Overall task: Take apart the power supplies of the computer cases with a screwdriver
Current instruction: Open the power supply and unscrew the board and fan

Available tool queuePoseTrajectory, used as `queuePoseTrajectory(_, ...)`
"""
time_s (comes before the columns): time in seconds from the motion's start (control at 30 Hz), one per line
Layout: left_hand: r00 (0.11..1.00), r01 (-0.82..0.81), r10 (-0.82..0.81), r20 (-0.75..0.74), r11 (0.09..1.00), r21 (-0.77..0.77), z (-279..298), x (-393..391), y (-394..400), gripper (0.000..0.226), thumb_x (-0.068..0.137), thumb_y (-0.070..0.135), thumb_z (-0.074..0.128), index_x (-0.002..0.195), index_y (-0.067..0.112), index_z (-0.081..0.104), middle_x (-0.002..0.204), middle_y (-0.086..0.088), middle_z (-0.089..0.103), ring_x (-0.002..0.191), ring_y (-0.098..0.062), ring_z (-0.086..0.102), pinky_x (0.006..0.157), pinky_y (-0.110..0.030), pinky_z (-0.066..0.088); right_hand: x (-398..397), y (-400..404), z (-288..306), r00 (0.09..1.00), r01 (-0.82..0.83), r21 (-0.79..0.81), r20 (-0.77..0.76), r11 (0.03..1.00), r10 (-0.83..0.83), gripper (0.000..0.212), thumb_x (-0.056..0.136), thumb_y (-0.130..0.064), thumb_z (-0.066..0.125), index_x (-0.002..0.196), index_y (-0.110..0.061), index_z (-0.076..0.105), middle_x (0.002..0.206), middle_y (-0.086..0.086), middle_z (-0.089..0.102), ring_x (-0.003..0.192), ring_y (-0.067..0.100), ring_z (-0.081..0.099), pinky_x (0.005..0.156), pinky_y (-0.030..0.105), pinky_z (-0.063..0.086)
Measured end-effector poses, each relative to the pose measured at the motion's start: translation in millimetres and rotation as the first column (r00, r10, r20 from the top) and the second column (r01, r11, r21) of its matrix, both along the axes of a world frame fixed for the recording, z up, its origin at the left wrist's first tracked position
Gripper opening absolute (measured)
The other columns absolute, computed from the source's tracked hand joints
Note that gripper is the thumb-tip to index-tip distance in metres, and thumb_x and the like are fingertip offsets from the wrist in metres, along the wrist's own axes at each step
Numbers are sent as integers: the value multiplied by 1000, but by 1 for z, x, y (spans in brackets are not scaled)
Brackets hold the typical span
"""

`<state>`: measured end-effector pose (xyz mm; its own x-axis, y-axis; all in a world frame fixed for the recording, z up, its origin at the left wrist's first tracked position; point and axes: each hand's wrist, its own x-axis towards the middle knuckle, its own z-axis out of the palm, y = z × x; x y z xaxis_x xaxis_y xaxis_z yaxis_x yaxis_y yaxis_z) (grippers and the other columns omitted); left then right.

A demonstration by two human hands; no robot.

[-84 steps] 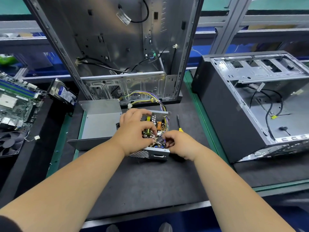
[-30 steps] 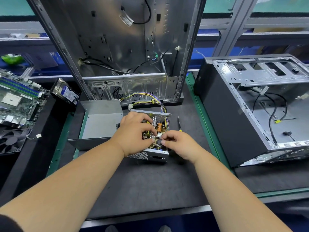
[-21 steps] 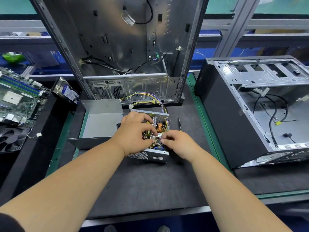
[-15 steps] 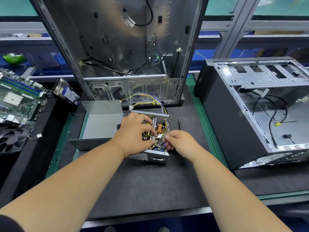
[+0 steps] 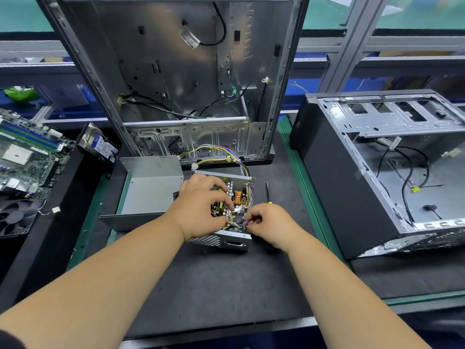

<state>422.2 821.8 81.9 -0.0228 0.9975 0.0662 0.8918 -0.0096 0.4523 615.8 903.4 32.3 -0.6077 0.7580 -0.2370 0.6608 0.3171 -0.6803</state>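
On the dark desk [image 5: 214, 280], in front of an upright computer case [image 5: 181, 79], sits the opened power supply [image 5: 226, 238], its circuit board exposed. The left hand [image 5: 198, 210] lies over the board, fingers curled down onto the components. The right hand [image 5: 269, 222] pinches something small at the board's near right corner; what it is cannot be made out. A screwdriver [image 5: 268, 192] lies just right of the supply, its removed cover [image 5: 148, 190] left. A second case [image 5: 377, 167] lies at the right.
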Motion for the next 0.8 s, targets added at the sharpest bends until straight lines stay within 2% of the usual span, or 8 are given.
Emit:
queuePoseTrajectory(0.17, 1000, 2, -2, 2, 1000, -18, 0, 1, -1, 21, 73, 32, 79, 89, 45, 73, 116, 27, 47, 121, -10, 29, 104, -31, 17, 0, -2, 0, 1000, 10, -10, -17, 1000, -11, 18, 85, -5, 66, 89, -19, 76, 69, -15, 58, 61, 3, 51, 60, 13, 40)
queuePoseTrajectory(0.3, 1000, 3, -3, 0, 1000, -21, 2, 1, 0, 21, 74, 34, 79, 90, 46, 73, 116, 26, 47, 120, -10, 29, 107, -32, 18, -1, -2, 3, 998, -48, -29, -42, 998, 47, 17, 87, -10, 70, 98, -19, 78, 91, -1, 64, 86, 17, 60, 79, 27, 47)
queuePoseTrajectory(0.37, 1000, 7, -7, -8, 1000, -18, 3, 1, 1, 21, 74, 34, 78, 90, 46, 73, 116, 26, 47, 119, -11, 30, 107, -33, 18, -2, -1, 4, 998, -53, -24, -37, 998, 52, 15, 87, -11, 72, 99, -20, 77, 97, 0, 64, 93, 19, 61, 83, 30, 47)
queuePoseTrajectory(0.47, 1000, 8, -8, -2, 1000, -13, 3, 0, 0, 21, 74, 33, 77, 89, 46, 72, 114, 26, 47, 119, -10, 29, 106, -33, 18, -2, -2, 4, 998, -66, 11, -24, 998, 66, 10, 87, -12, 72, 93, -19, 76, 90, -3, 58, 90, 20, 58, 79, 30, 46)
queuePoseTrajectory(0.53, 1000, 7, -7, 3, 1000, -11, 3, 0, 0, 22, 74, 32, 78, 88, 47, 72, 114, 26, 47, 118, -9, 29, 106, -32, 17, -4, -3, 5, 995, -94, 41, 14, 995, 94, 10, 88, -13, 70, 95, -18, 76, 93, -3, 57, 91, 20, 57, 79, 31, 47)
queuePoseTrajectory(0.63, 1000, 5, -5, 5, 1000, -11, 2, 1, -1, 23, 73, 30, 77, 88, 47, 72, 113, 27, 47, 118, -9, 29, 104, -31, 17, -4, -6, 7, 990, -132, 52, 51, 990, 130, 22, 90, -10, 66, 103, -24, 76, 99, -3, 55, 96, 20, 58, 82, 33, 49)
queuePoseTrajectory(0.73, 1000, 0, 0, 6, 1000, -13, 1, 2, -1, 22, 74, 30, 77, 89, 46, 73, 113, 28, 46, 118, -9, 28, 102, -29, 16, -4, -7, 11, 990, -126, -39, 54, 991, 128, 31, 87, -2, 58, 96, -27, 73, 99, -3, 53, 92, 21, 57, 78, 31, 47)
queuePoseTrajectory(0.8, 1000, -1, 1, 2, 1000, -9, 1, 2, -2, 22, 74, 31, 77, 89, 46, 73, 113, 27, 46, 118, -10, 30, 104, -31, 18, -7, -7, 14, 996, -78, -168, 25, 983, 84, 22, 82, -2, 55, 83, -21, 66, 95, -1, 51, 85, 21, 55, 72, 30, 43)
